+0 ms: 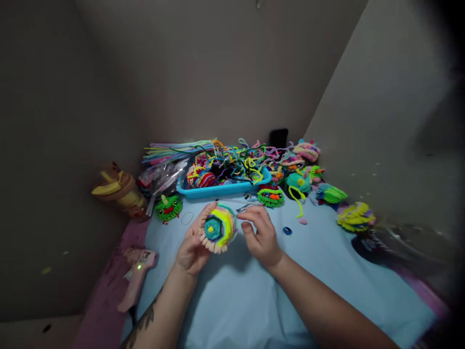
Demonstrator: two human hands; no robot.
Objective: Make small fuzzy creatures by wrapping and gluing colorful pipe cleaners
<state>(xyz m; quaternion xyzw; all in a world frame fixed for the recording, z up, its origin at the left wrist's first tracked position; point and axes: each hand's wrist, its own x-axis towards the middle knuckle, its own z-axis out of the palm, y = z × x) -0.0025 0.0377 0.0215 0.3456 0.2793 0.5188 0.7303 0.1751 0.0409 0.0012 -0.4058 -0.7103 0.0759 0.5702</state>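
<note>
My left hand [192, 252] grips a round, ridged ball of fuzzy pipe cleaners [225, 225], held above the cloth. Its facing end has a yellow dot in teal rings, then yellow bands and a peach looped edge. My right hand [262, 237] is close on the ball's right side, fingers bent and thumb apart from the index finger; nothing shows between them. The index fingertip is at the ball's edge, though I cannot tell whether it touches. Just behind those fingers is a small dark tag with pale lettering [244, 208].
A blue tray [221, 190] of tangled pipe cleaners stands at the back. Finished fuzzy creatures line the right, with a green one [169, 208] at left. A pink glue gun [138, 278] with a lit green light lies left, near a brown cup [121, 191]. A blue eye piece [287, 231] lies right.
</note>
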